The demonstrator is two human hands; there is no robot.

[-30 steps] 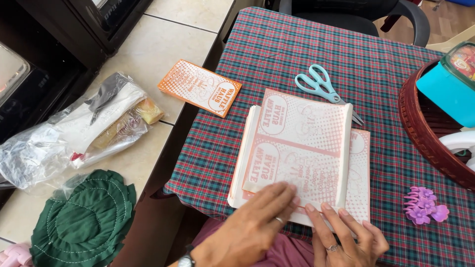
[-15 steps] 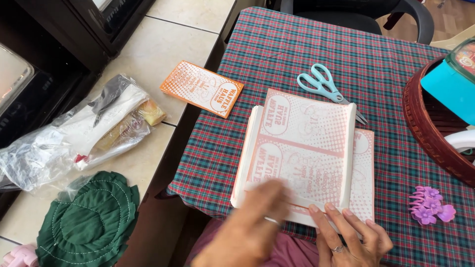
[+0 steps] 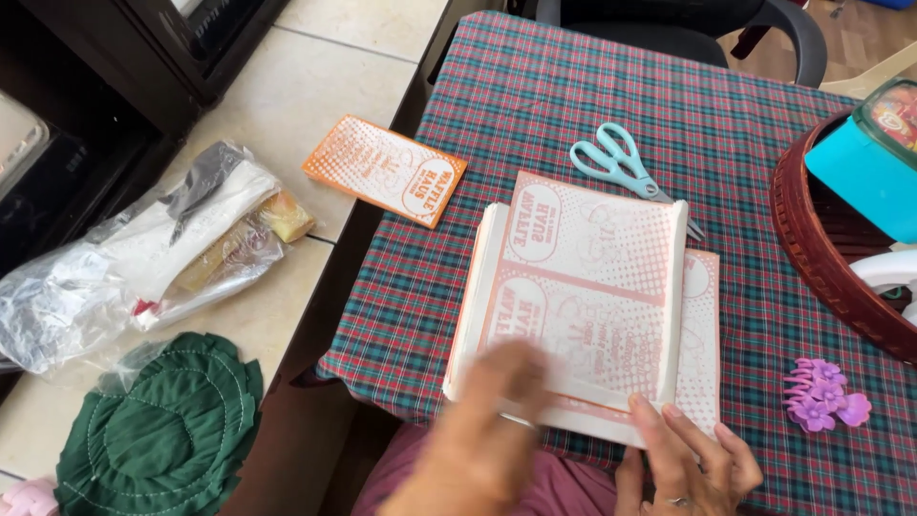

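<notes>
A stack of white paper sheets printed in orange (image 3: pixel 592 287) lies on the plaid tablecloth (image 3: pixel 592 105), its long edges curled up. My left hand (image 3: pixel 487 430) is blurred with motion over the stack's near left corner. My right hand (image 3: pixel 683 459) rests with fingertips on the stack's near right edge, a ring on one finger. Neither hand visibly grips anything. A single orange printed packet (image 3: pixel 387 170) lies at the table's left edge. Light blue scissors (image 3: pixel 626 170) lie just beyond the stack.
A purple flower-shaped hair clip (image 3: pixel 821 397) sits at the right. A dark red round basket (image 3: pixel 821 258) holds a teal box (image 3: pixel 860 172). On the tiled floor lie plastic bags (image 3: pixel 143 258) and a green cloth (image 3: pixel 162 430). A black chair (image 3: pixel 669 19) stands beyond the table.
My left hand has slid along the stack's near edge and is now blurred with motion. The right hand stays on the near right edge.
</notes>
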